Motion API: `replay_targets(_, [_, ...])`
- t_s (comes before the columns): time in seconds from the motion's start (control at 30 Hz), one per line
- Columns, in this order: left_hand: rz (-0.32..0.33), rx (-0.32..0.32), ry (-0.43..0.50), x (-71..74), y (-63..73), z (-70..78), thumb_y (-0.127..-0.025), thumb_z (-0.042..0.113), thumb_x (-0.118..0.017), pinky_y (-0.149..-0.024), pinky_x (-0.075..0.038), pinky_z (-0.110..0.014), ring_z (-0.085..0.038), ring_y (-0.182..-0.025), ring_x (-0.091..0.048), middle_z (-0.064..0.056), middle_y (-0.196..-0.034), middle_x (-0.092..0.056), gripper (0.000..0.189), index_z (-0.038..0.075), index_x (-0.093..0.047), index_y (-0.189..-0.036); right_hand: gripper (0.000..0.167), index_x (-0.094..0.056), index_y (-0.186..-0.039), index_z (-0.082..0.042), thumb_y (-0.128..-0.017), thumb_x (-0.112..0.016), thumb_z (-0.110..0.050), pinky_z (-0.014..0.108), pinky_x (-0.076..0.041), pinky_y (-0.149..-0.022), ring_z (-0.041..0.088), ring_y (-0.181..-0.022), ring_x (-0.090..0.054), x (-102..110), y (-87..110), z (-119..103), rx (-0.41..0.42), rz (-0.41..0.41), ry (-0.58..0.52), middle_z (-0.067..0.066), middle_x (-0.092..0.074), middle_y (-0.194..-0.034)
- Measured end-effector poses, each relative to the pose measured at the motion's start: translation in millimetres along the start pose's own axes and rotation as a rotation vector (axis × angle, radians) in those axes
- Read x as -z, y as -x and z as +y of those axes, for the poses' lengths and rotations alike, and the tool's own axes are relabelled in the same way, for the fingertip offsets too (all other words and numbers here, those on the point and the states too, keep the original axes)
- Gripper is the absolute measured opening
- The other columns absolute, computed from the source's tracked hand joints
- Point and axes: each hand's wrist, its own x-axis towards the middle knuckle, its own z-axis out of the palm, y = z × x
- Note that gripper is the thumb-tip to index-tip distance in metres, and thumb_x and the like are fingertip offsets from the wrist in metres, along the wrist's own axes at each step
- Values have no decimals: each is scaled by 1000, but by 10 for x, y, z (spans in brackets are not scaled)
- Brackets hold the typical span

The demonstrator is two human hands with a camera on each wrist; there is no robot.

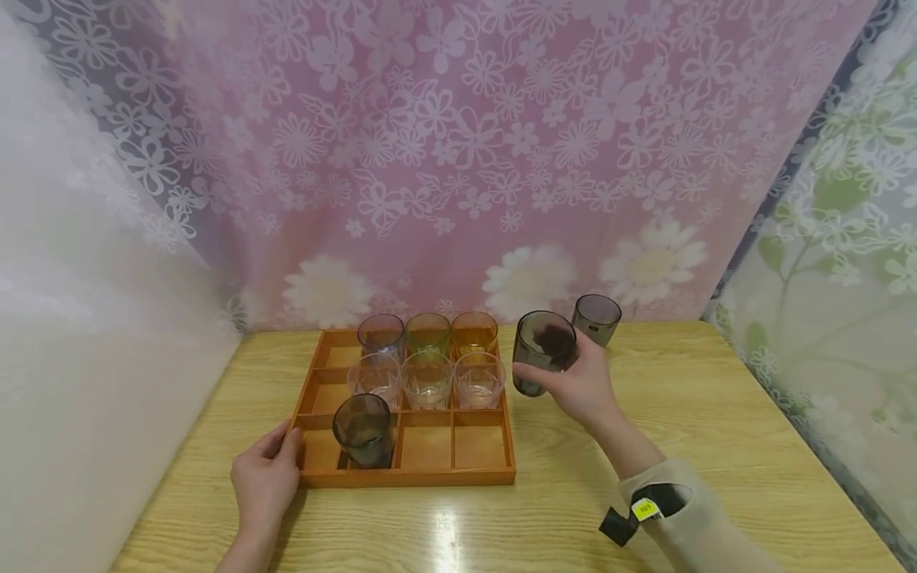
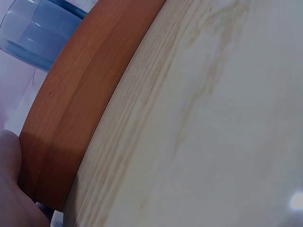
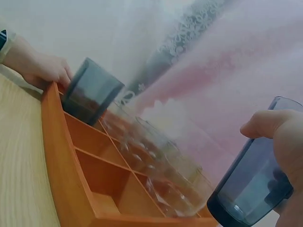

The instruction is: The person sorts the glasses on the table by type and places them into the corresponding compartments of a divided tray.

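My right hand (image 1: 583,382) grips a dark grey drinking glass (image 1: 533,350), held upright just right of the wooden divided tray (image 1: 408,477). Fingers wrap its far side and the thumb lies across the front, as the right wrist view also shows. At the tray's front left corner, my left hand (image 1: 268,469) holds the frame, thumb and fingers at its edge. Another dark grey glass (image 1: 364,430) stands in a front-row compartment near that hand. Behind it are three clear glasses (image 1: 427,382) in the middle row. The back row holds a purple glass (image 1: 381,338), a green glass (image 1: 428,334) and an amber glass (image 1: 474,334).
A further grey glass (image 1: 598,318) stands on the wooden table (image 1: 645,398) behind my right hand, near the back edge. Flowered pink cloth (image 1: 444,159) hangs behind the table, with pale cloths on both sides. Two front-right compartments (image 1: 478,442) of the tray show bare bottoms.
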Motion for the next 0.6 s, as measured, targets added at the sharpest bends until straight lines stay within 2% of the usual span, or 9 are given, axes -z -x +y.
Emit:
replay_targets(0.2, [-2,15,9,-1,-9,-12,-101,13,-74,-70,-52,-8,19,-85,-60,-23,-115,-75,29,-4,-76,-124,66,-64,-136,-3,-79,-96,-10,23,-55,-93,25,-120,-64,-113,98,-117,29,-55,-64,15,-69,-129])
replay_targets(0.4, [-2,17,-9,-8,-8,4,-101,12,-73,-70,-52,-8,18,-85,-60,-22,-115,-75,28,-3,-76,-125,62,-66,-133,-3,-78,-95,-3,26,-57,-92,32,-118,-66,-294,195,-190,66,-97,-147,16,-70,-125])
replay_targets(0.6, [13,-7,6,-13,-3,4,-101,11,-73,-72,-52,-8,10,-89,-64,-22,-112,-76,27,-5,-76,-122,58,-68,-128,-1,-77,-95,-2,31,-59,-90,30,-110,-69,-499,235,-250,113,-147,-201,17,-71,-120])
